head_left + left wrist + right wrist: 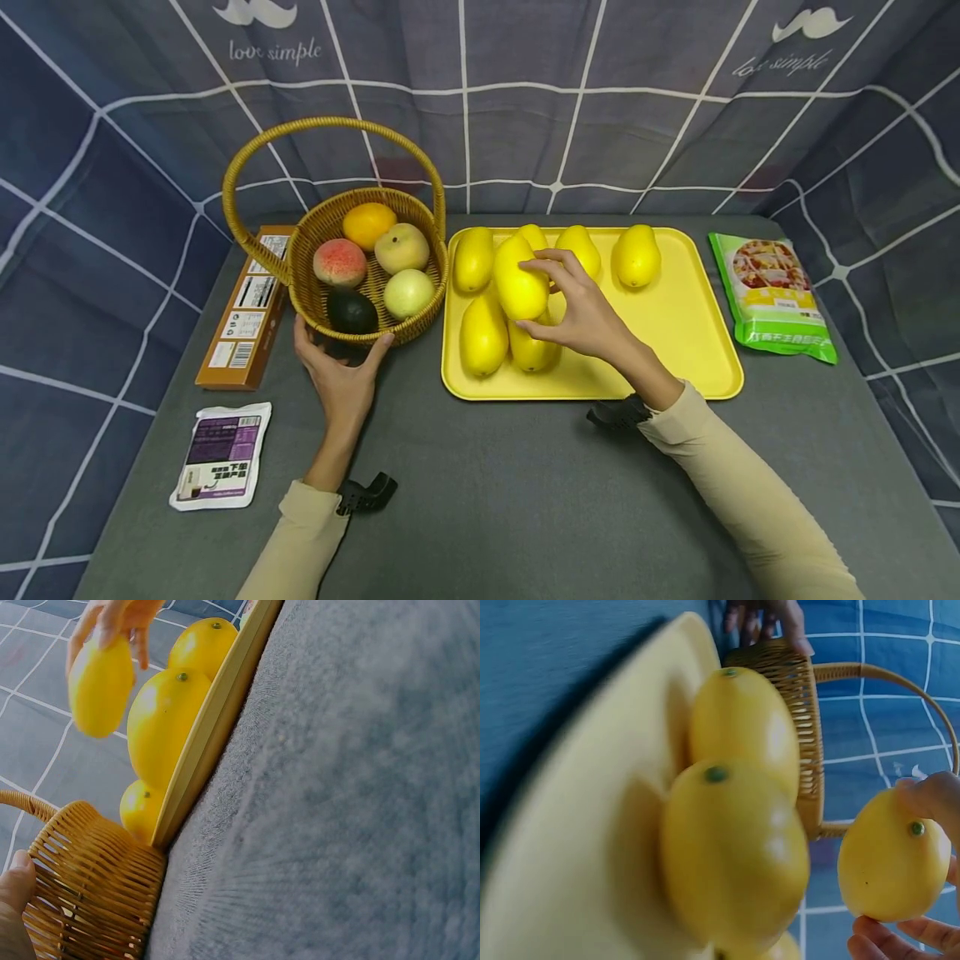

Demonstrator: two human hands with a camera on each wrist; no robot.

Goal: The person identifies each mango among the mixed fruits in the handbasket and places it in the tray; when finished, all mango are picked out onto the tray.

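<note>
My right hand (573,304) grips a yellow oval fruit (519,279) between thumb and fingers, raised over the left part of the yellow tray (678,350). Below and around it, several matching yellow fruits (636,256) lie in the tray. The right wrist view shows the gripped fruit (892,859) with a small green stem nub. My left hand (341,375) holds the near side of the wicker basket (405,333), thumb and fingers spread around its wall. Inside are an orange (369,225), a peach (340,262), a dark avocado (352,312) and two pale round fruits (408,293).
Left of the basket lies a brown box (243,325), partly behind it, with a white-and-purple pouch (222,457) nearer. A green food packet (772,296) lies right of the tray. The basket's tall handle (330,122) arches upward, and a checked curtain (517,133) surrounds the table.
</note>
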